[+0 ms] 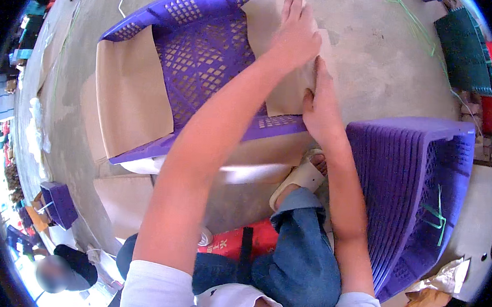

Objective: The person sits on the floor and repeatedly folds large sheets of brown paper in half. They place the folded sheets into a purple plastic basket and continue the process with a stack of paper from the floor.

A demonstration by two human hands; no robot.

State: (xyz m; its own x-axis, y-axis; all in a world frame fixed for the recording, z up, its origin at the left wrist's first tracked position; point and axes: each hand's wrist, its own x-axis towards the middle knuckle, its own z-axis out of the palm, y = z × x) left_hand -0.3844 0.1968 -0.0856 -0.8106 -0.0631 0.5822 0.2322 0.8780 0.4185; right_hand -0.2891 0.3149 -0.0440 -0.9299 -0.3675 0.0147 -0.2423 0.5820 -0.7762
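Note:
A purple plastic basket (205, 66) with lattice sides lies before me. One brown paper sheet (133, 96) hangs over its left end. Another brown paper sheet (264, 26) covers the right end and folds over the rim. My left hand (297, 36) presses on this right sheet near the far part of the rim. My right hand (322, 111) is at the outer side of the same end, nearer to me, with the thumb towards the paper and the fingers pointing away along the edge. The rim beneath the sheet is hidden.
A stack of nested purple baskets (383, 183) lies on its side at the right, with green twine (440, 220) inside. Crumpled paper (445, 279) lies below it. A dark green crate (465, 51) is at the upper right. A person (67, 273) is at the lower left.

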